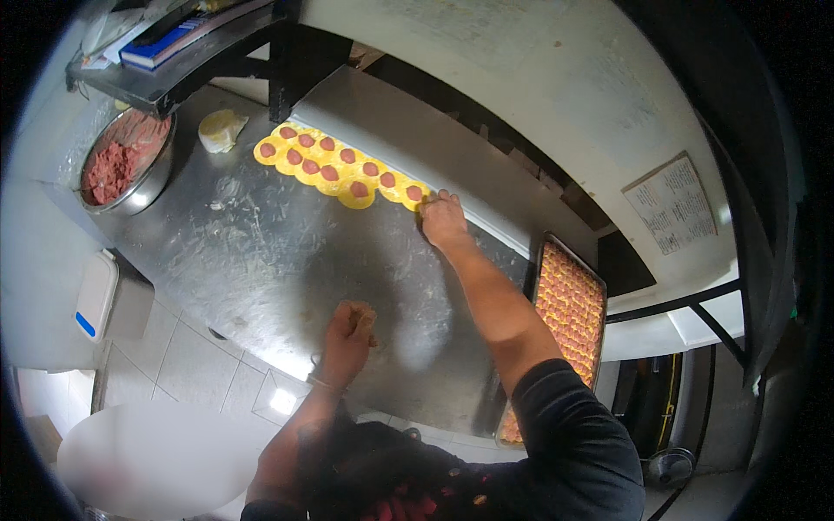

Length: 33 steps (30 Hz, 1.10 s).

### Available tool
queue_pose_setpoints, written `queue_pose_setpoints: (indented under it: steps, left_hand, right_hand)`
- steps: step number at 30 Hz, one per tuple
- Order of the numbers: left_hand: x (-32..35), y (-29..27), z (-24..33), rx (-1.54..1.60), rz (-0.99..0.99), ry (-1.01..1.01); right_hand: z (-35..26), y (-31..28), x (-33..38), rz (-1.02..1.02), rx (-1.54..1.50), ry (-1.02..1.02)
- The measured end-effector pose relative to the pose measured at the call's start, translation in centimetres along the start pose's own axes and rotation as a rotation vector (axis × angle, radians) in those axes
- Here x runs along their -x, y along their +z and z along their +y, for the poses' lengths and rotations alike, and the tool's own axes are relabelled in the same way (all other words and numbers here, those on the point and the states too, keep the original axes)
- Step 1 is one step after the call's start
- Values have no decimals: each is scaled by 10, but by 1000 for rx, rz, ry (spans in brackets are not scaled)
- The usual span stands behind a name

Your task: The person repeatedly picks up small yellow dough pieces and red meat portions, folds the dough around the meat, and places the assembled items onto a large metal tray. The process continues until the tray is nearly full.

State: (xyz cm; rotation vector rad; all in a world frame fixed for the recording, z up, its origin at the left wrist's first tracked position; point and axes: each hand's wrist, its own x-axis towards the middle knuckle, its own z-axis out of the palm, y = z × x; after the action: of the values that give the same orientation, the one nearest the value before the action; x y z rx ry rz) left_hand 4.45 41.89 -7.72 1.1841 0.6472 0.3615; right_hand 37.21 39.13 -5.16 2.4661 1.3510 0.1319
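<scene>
Thin yellow dough rounds (354, 203) lie in overlapping rows along the back of the steel worktable (261, 234). On each sits a small lump of raw ground meat (360, 188). My right hand (445, 219) reaches to the right end of these rows, its fingers closed at the edge of the last dough round. Well apart from them, my left hand (349, 337) hovers over the table's near part with curled fingers; what they hold, if anything, is hidden. Pink ground meat (115, 172) fills part of a steel bowl (155, 187) at the far left.
A pale-wrapped yellow stack (221, 130) stands near the bowl. Right of my right arm lies a long metal tray (601, 334) packed with small yellow-and-red pieces. Overhead at the left a dark shelf (165, 85) carries a blue book (178, 43). A lidded bin (97, 293) stands left.
</scene>
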Motion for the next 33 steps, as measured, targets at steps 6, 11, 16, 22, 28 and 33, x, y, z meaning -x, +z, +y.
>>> queue_pose_setpoints:
  steps: [6,11,16,22,28,33]
  left_hand:
    - [-28,6,-30,347,-239,36]
    - [-59,25,-89,650,-292,-33]
    - [5,14,-36,722,-204,-263]
    - [105,21,1,690,-172,-186]
    - [183,67,19,688,-230,-19]
    - [258,105,10,693,-303,42]
  right_hand:
    - [-31,19,53,230,12,-100]
    - [-93,-29,137,234,-150,-176]
    - [-143,-61,251,423,-480,-135]
    - [-132,-75,358,687,-1145,129]
    - [-117,-53,414,274,-1840,152]
    - [-111,-74,480,342,-2262,-17]
